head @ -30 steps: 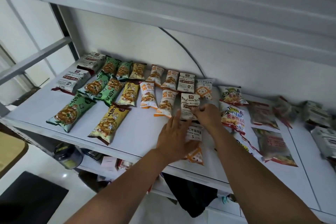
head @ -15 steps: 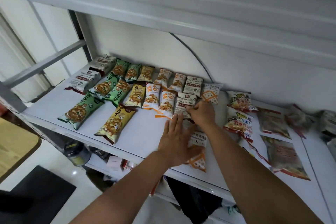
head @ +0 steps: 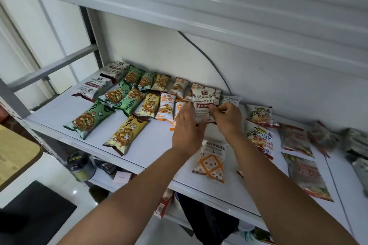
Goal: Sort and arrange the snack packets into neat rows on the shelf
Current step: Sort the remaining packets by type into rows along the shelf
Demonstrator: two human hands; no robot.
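Observation:
Both hands meet at a white snack packet with a dark red band, lifted upright above the middle of the white shelf. My right hand pinches its right side. My left hand lies with straight fingers against its lower left edge. Behind and to the left, green packets, yellow packets and orange-and-white packets lie in rough rows. An orange-patterned white packet lies alone near the shelf's front edge.
Two grey-white packets sit at the back left. Yellow-and-red packets and clear packets lie scattered on the right. A dark cable runs down the back wall. An upper shelf overhangs. Jars and boxes fill the lower shelf.
My left hand left the orange-patterned packet at the front and rose to the white packet. My right hand lifted that packet off the shelf. The view shifted left.

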